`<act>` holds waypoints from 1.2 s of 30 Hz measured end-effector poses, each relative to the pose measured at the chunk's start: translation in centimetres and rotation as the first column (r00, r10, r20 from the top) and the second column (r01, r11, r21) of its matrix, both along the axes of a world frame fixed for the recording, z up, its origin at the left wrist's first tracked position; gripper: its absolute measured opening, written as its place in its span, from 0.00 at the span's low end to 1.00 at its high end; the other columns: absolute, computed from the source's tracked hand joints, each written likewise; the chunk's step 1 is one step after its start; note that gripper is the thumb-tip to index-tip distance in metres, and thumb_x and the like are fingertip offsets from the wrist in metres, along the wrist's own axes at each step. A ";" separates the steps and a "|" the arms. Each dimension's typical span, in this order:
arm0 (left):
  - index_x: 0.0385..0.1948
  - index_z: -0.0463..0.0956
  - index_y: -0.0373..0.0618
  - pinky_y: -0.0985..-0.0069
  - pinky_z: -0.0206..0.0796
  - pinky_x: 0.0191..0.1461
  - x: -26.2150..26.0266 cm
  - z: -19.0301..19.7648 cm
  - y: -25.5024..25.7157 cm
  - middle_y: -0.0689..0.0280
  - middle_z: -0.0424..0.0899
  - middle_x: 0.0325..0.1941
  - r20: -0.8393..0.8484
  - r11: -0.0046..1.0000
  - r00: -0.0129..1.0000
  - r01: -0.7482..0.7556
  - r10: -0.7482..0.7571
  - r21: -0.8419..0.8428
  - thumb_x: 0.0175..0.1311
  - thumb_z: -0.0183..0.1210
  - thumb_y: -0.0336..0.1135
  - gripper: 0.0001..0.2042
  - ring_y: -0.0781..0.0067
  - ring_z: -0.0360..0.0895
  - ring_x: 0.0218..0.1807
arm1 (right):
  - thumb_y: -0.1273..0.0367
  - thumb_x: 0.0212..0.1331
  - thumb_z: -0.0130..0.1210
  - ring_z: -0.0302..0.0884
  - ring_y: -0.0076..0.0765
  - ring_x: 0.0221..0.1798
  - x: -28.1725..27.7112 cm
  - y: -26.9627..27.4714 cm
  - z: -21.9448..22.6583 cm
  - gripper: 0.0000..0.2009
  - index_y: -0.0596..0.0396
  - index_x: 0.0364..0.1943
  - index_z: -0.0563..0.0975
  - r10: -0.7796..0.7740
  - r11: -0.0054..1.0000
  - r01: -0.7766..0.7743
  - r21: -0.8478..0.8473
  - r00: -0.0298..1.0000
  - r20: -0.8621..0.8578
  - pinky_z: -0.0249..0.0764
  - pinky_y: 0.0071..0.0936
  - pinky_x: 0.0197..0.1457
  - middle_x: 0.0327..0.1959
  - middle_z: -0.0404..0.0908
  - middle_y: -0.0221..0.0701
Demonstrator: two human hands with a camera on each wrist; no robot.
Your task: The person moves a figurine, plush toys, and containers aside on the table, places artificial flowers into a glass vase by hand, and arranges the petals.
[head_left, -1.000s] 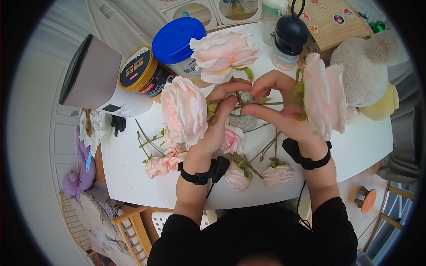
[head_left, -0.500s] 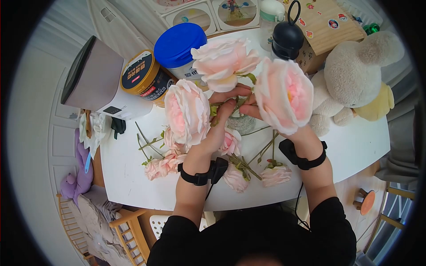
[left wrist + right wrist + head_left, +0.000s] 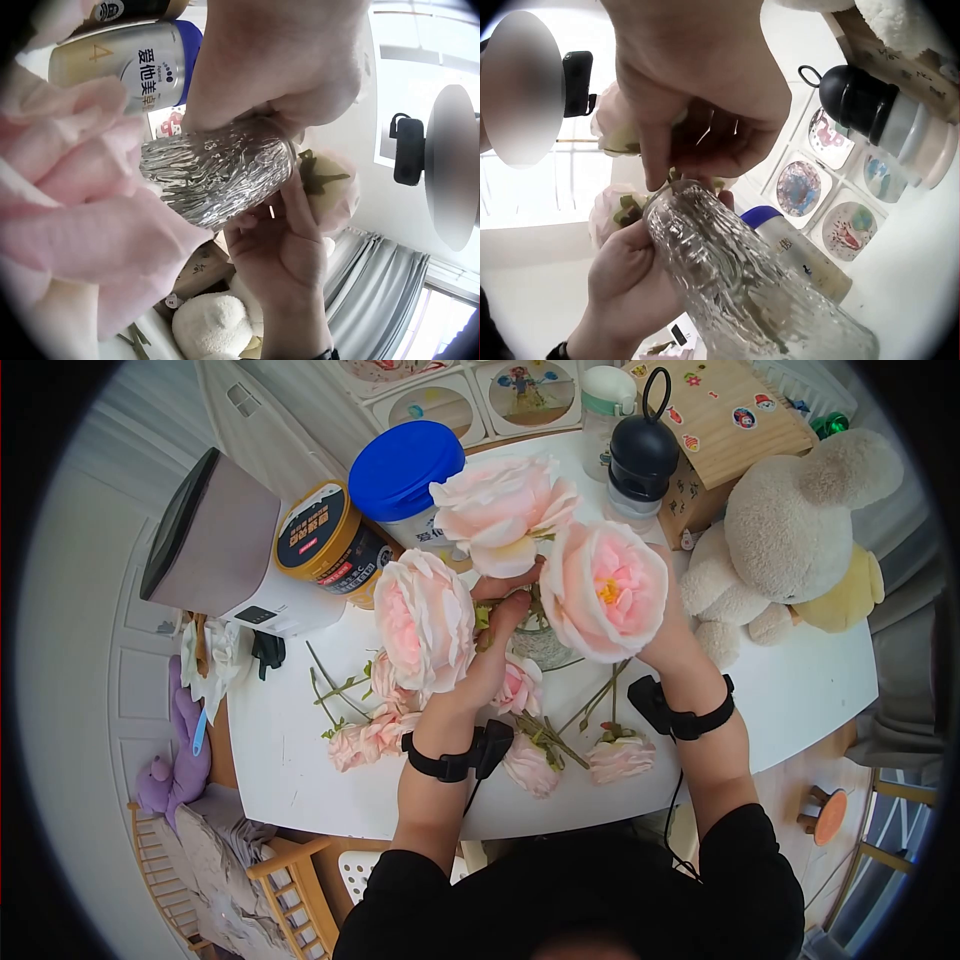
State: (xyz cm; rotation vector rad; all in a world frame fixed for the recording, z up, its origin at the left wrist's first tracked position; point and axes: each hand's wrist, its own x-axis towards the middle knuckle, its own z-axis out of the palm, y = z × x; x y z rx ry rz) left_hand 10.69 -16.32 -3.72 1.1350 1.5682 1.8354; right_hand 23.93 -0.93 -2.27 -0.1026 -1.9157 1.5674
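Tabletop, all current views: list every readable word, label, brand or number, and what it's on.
"4": blue-lidded canister, side label.
"爱他美": same label; the next character is unclear, the small Latin print too small.
Gold-rimmed tub: print on lid and side, too blurred to read.
Wooden box: marks on its side, too blurred.
Grey-and-white container: dark label, too small to read.

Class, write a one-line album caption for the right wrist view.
A right hand and left hand work at the mouth of a textured glass vase, pink blooms beyond.
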 end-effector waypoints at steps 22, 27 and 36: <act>0.49 0.77 0.37 0.76 0.69 0.54 0.5 0.1 0.6 0.64 0.83 0.49 0.110 0.996 0.994 -0.028 0.019 0.084 0.66 0.56 0.28 0.12 0.75 0.78 0.49 | 0.80 0.49 0.65 0.66 0.33 0.68 -2.0 -1.9 0.0 0.35 0.52 0.66 0.67 -0.021 0.837 -0.046 -0.546 0.993 -0.115 0.63 0.33 0.70 0.64 0.71 0.30; 0.49 0.77 0.36 0.77 0.70 0.52 -0.4 -0.9 -0.1 0.63 0.85 0.45 0.028 1.000 0.999 0.019 -0.019 0.006 0.68 0.57 0.28 0.11 0.74 0.79 0.47 | 0.81 0.49 0.65 0.64 0.33 0.70 -2.1 -1.7 -0.9 0.36 0.53 0.67 0.66 -0.020 0.851 -0.058 -0.522 0.990 -0.142 0.61 0.34 0.71 0.67 0.70 0.30; 0.45 0.80 0.39 0.76 0.68 0.53 -0.2 -1.3 0.3 0.66 0.85 0.44 0.002 0.998 1.000 0.003 -0.003 0.058 0.68 0.56 0.28 0.08 0.77 0.78 0.45 | 0.79 0.54 0.62 0.71 0.31 0.62 -1.8 -2.3 -0.4 0.29 0.56 0.62 0.68 0.010 0.762 -0.091 -0.641 0.992 -0.129 0.66 0.32 0.65 0.61 0.74 0.31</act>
